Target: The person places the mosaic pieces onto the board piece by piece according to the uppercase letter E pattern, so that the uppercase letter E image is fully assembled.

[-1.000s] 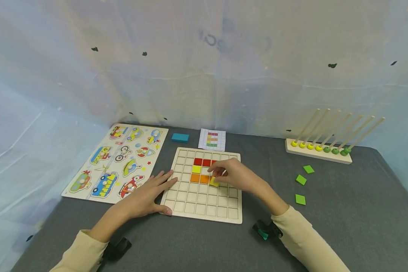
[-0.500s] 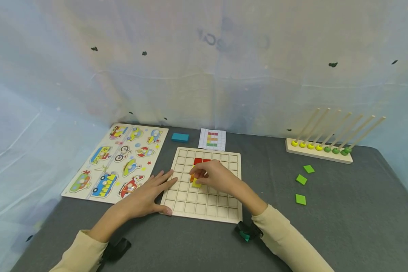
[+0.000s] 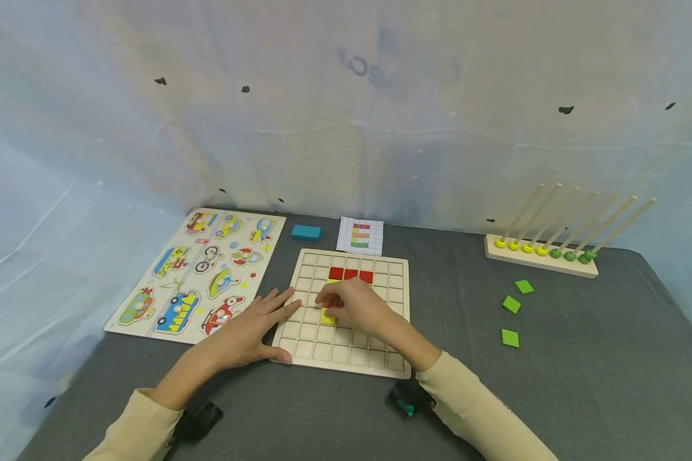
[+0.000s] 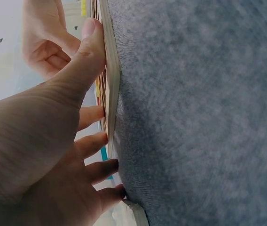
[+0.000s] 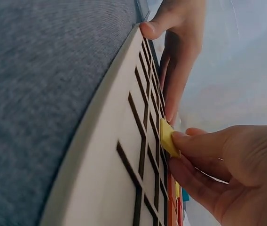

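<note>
A wooden grid board [image 3: 375, 365] lies on the grey table. My left hand [image 3: 239, 336] rests along its left edge, fingers spread and thumb at the near left corner. Over the grid, my right hand [image 3: 360, 307] pinches a yellow square tile [image 5: 168, 137] between thumb and fingers. In the right wrist view this tile stands tilted against the board's face. A row of red tiles [image 3: 350, 274] sits in the grid beyond the hand. Just below it a sliver of another yellow tile [image 3: 335, 281] shows. My right hand hides the orange tiles in the head view.
Several green tiles [image 3: 510, 304] lie loose on the right. A pegged bead counter [image 3: 553, 259] stands behind them. On the left is a vehicle puzzle board [image 3: 198, 275]. Behind the grid are a blue block [image 3: 305, 232] and a pattern card [image 3: 375, 238].
My right hand has carried the yellow tile left and slightly toward me across the grid. The third red tile has come back into sight. My left hand has stayed put.
</note>
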